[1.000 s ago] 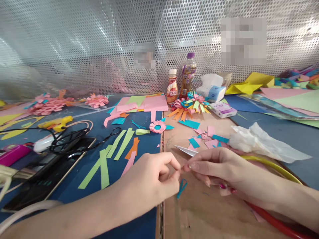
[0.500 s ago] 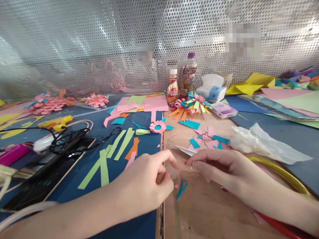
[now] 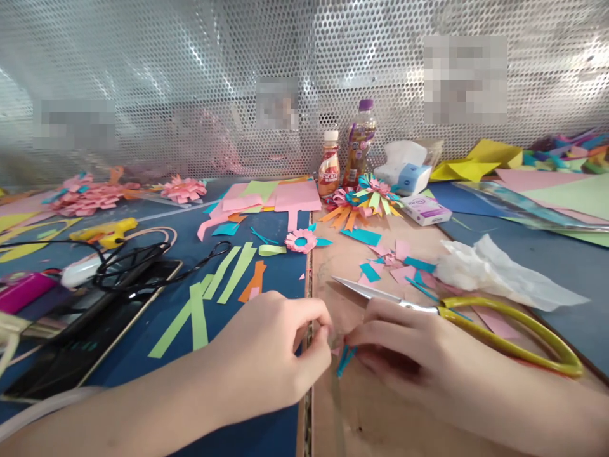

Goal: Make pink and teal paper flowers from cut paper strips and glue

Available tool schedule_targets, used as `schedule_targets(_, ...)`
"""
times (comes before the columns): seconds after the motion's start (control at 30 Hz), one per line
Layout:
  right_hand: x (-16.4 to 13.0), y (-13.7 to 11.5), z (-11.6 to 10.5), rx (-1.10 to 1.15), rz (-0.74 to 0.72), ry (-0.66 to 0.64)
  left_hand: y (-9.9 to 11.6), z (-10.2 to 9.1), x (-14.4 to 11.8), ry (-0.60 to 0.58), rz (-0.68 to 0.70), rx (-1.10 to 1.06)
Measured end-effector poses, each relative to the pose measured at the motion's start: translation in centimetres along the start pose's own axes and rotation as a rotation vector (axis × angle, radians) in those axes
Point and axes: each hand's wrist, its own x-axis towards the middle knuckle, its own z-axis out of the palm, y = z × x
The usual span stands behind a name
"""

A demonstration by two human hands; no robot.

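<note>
My left hand (image 3: 271,352) and my right hand (image 3: 404,346) meet fingertip to fingertip low over the brown board (image 3: 390,406). Between the fingertips is a small piece of pink paper (image 3: 335,350), pinched from both sides and mostly hidden. A short teal paper strip (image 3: 344,360) hangs just below the fingertips and touches the board. Yellow-handled scissors (image 3: 476,317) lie on the board just behind my right hand, with the blades pointing left. Neither hand touches them.
Green, orange and pink paper strips (image 3: 200,311) lie on the blue mat beside a phone (image 3: 95,317), black cables and a yellow glue gun (image 3: 107,231). Paper flowers (image 3: 301,241) (image 3: 368,200), two bottles (image 3: 328,166), a tissue box (image 3: 405,168) and crumpled white tissue (image 3: 495,270) stand further back. A perforated metal wall (image 3: 190,76) closes the rear.
Both hands have dropped toward the board and come nearer me, still joined at the fingertips. The scissors, earlier mostly hidden behind my right hand, now show in full.
</note>
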Motion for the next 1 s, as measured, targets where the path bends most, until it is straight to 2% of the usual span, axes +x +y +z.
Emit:
schedule_targets(0.17, -0.2, 0.2, 0.4, -0.145, -0.113, 0.067, 0.2, -0.3, 0.0, -0.07, -0.069, -0.082)
schedule_targets(0.4, -0.5, -0.2, 0.0, -0.193, -0.143, 0.162, -0.1, -0.4, -0.1, -0.123, -0.175, -0.302)
schedule_targets(0.6, -0.7, -0.1, -0.1, -0.189, -0.165, 0.3, -0.8, 0.1, -0.3, -0.129, -0.151, -0.34)
schedule_targets(0.77, -0.8, -0.2, 0.0, -0.166, -0.173, 0.308, -0.6, 0.0, -0.3, -0.15, -0.131, -0.407)
schedule_targets(0.93, -0.4, -1.0, -0.8, -0.035, -0.046, 0.324, -0.3, -0.3, -0.4, -0.155, -0.102, -0.456)
schedule_targets(1.0, -0.2, -1.3, -1.3, 0.027, 0.02, 0.286, -0.2, -0.3, -0.5, -0.154, -0.089, -0.451)
